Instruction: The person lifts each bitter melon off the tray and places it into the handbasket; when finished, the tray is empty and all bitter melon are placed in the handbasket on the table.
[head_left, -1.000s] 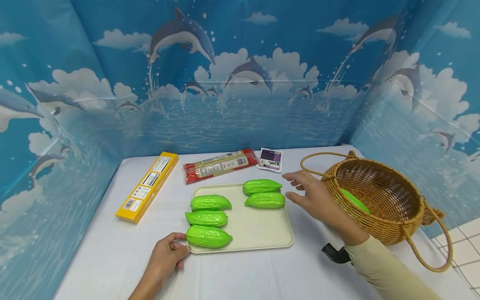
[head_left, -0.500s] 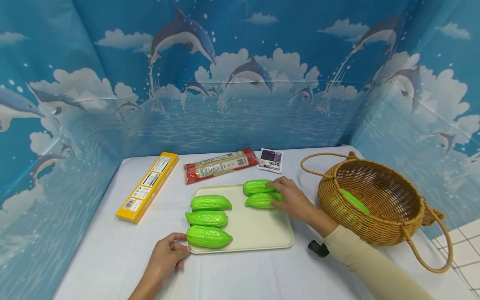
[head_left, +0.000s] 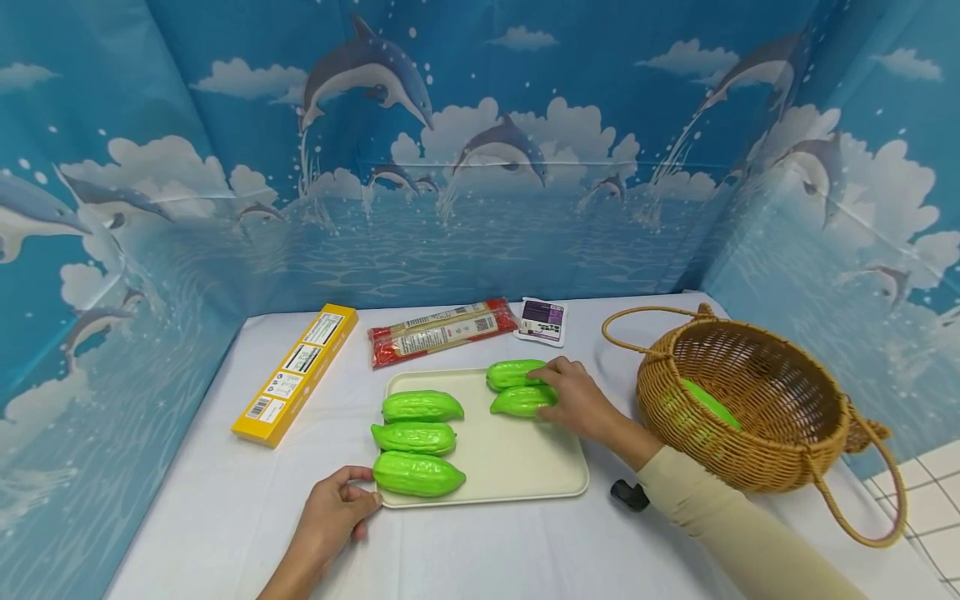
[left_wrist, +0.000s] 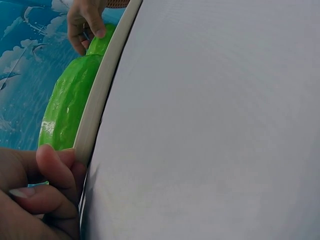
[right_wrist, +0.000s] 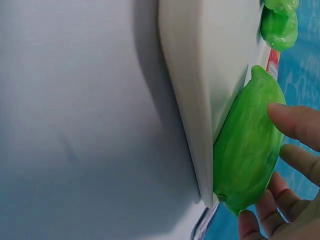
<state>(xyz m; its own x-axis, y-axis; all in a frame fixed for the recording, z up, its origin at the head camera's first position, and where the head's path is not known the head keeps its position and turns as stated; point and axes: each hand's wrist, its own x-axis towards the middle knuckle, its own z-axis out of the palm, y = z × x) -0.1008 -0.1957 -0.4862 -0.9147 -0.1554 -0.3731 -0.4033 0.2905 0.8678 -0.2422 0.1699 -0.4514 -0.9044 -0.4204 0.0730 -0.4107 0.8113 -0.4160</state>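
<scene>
Since a second ago, the right hand [head_left: 581, 402] has come from beside the basket [head_left: 780, 450] onto the tray [head_left: 517, 467]. At the tray's near left corner, the left hand [head_left: 333, 512] pinches its rim. Farther back, right fingers [right_wrist: 295, 122] curl round a green gourd [head_left: 521, 401] at the tray's right edge.

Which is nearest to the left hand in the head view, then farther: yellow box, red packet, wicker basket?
From the left hand:
1. yellow box, at the table's left side.
2. red packet, behind the tray.
3. wicker basket, at the far right.
</scene>
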